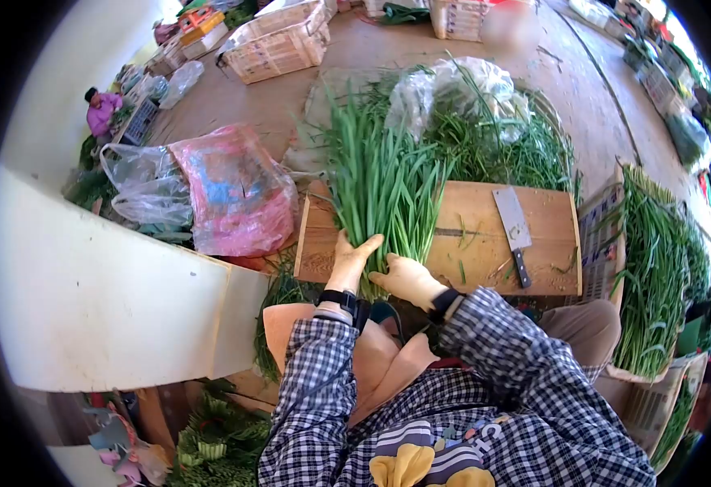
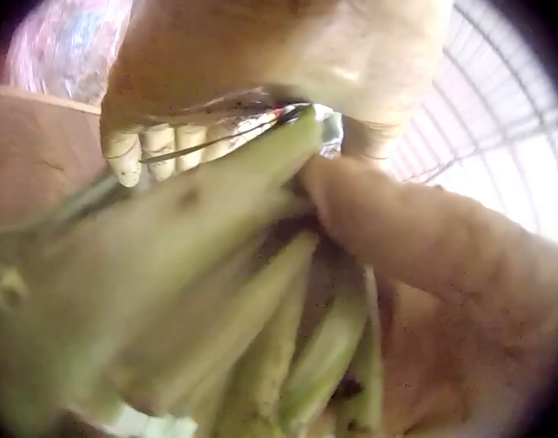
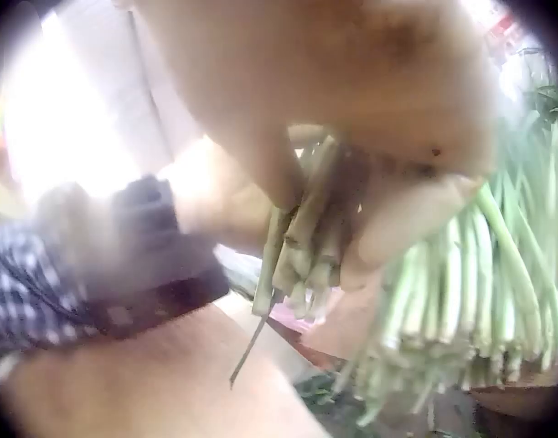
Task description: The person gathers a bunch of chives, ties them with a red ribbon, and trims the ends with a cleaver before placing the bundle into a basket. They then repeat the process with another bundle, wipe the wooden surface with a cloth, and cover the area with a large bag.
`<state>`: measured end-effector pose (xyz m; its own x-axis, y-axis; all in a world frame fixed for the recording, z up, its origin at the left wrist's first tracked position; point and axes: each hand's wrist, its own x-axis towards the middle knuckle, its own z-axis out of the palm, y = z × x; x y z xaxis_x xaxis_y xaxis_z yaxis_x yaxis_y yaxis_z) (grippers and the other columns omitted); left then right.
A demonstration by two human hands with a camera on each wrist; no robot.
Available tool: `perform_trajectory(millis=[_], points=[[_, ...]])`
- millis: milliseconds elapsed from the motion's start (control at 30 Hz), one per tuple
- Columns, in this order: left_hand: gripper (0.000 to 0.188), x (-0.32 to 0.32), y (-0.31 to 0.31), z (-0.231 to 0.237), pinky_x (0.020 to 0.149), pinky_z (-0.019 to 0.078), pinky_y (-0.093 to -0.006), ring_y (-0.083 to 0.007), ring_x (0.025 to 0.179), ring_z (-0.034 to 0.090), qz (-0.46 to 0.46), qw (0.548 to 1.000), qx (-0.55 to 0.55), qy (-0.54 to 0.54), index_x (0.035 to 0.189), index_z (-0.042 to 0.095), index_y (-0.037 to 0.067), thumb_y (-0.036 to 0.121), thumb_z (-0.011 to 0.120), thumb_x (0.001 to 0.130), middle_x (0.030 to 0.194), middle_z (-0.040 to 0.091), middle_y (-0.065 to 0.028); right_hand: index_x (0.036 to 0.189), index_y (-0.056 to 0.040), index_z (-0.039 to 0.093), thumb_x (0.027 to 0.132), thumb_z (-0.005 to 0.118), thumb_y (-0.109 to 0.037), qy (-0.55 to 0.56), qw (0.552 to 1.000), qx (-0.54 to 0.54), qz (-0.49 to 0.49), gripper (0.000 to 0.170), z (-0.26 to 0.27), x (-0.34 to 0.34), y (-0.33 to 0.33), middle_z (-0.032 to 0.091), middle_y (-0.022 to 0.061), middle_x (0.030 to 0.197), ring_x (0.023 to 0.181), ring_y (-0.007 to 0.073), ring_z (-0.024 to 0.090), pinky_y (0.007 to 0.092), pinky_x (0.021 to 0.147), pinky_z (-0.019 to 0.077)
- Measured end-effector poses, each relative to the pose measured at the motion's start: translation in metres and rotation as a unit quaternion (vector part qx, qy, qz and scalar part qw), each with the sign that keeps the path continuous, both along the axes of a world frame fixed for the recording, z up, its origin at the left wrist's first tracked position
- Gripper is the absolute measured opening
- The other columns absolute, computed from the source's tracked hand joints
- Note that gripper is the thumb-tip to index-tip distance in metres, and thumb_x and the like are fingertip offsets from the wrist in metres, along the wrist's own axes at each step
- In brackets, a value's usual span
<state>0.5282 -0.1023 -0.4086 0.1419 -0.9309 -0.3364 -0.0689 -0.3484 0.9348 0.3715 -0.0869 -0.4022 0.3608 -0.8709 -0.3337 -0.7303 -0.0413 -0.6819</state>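
1. Two hands meet at the stem ends of a long bunch of chive-like greens [image 1: 384, 183] in my head view. I see the left hand [image 1: 351, 258] wrapped round the bunch, thumb across its front; the right hand [image 1: 408, 280] grips low on the stems, just beside it.
2. From up here, the bunch lies over the left part of a wooden board [image 1: 473, 209], its leaves reaching past the far edge. To its right on the board I find a cleaver [image 1: 514, 227], black handle towards the person. Clear plastic bags [image 1: 473, 89] rest on heaped greens beyond; a pink plastic sack [image 1: 238, 195] lies to the left, and a crate of greens [image 1: 648, 276] stands at the right.
3. My left wrist view is close and blurred: thick pale stems run between curled fingers [image 2: 397, 224], with a pale slatted surface [image 2: 493, 87] behind.
4. On my right wrist view, a few cut-looking stem ends poke out beneath the right hand, while a fuller row hangs just beside them. A dark strap [image 3: 147, 265] and checked sleeve [image 3: 28, 297] show at the left.
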Motion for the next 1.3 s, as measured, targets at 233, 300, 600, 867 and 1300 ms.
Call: perform_trajectory(millis=[233, 300, 600, 867, 1300], points=[[0.123, 0.020, -0.004, -0.060, 0.122, 0.0258, -0.0395, -0.0380, 0.150, 0.027, -0.007, 0.991, 0.104, -0.081, 0.158, 0.010, -0.008, 0.081, 0.052, 0.086, 0.161, 0.026, -0.0293, 0.102, -0.0078, 0.074, 0.094, 0.059, -0.046, 0.006, 1.000, 0.014, 0.001, 0.042, 0.004, -0.045, 0.009, 0.073, 0.0189, 0.099, 0.095, 0.0363, 0.070, 0.0467, 0.085, 0.0545], [0.126, 0.015, -0.010, -0.054, 0.122, 0.0254, -0.0402, -0.0383, 0.151, 0.026, -0.004, 0.989, 0.120, -0.085, 0.158, 0.006, -0.008, 0.083, 0.053, 0.084, 0.162, 0.023, -0.0295, 0.099, -0.0089, 0.075, 0.094, 0.059, -0.044, -0.047, 0.990, 0.123, 0.047, 0.039, 0.007, -0.064, 0.024, 0.073, 0.0183, 0.095, 0.092, 0.0372, 0.070, 0.0455, 0.083, 0.0552], [0.137, 0.005, -0.023, -0.059, 0.123, 0.0218, -0.0383, -0.0371, 0.151, 0.023, 0.016, 0.991, 0.091, -0.095, 0.156, -0.005, -0.011, 0.053, 0.086, 0.075, 0.162, 0.016, -0.0314, 0.116, -0.0086, 0.069, 0.095, 0.056, -0.030, -0.094, 0.987, 0.010, 0.133, 0.033, -0.086, 0.012, 0.052, 0.071, 0.0201, 0.103, 0.095, 0.0387, 0.069, 0.0467, 0.083, 0.0555], [0.127, 0.008, -0.027, -0.078, 0.120, 0.0277, -0.0376, -0.0365, 0.146, 0.034, 0.025, 0.993, 0.045, -0.109, 0.156, 0.005, -0.011, 0.042, 0.088, 0.076, 0.159, 0.026, -0.0309, 0.119, -0.0054, 0.067, 0.097, 0.064, -0.028, -0.240, 0.952, -0.040, -0.188, 0.032, -0.036, -0.072, 0.041, 0.073, 0.0188, 0.104, 0.095, 0.0332, 0.071, 0.0399, 0.084, 0.0563], [0.128, -0.025, -0.015, -0.084, 0.121, 0.0259, -0.0440, -0.0415, 0.148, 0.026, -0.003, 0.980, -0.012, -0.199, 0.160, 0.003, 0.001, 0.049, 0.086, 0.076, 0.161, 0.020, -0.0289, 0.118, -0.0087, 0.070, 0.096, 0.057, -0.049, 0.105, 0.993, 0.037, -0.026, 0.048, -0.011, -0.088, -0.041, 0.074, 0.0178, 0.098, 0.091, 0.0361, 0.071, 0.0454, 0.082, 0.0555]])
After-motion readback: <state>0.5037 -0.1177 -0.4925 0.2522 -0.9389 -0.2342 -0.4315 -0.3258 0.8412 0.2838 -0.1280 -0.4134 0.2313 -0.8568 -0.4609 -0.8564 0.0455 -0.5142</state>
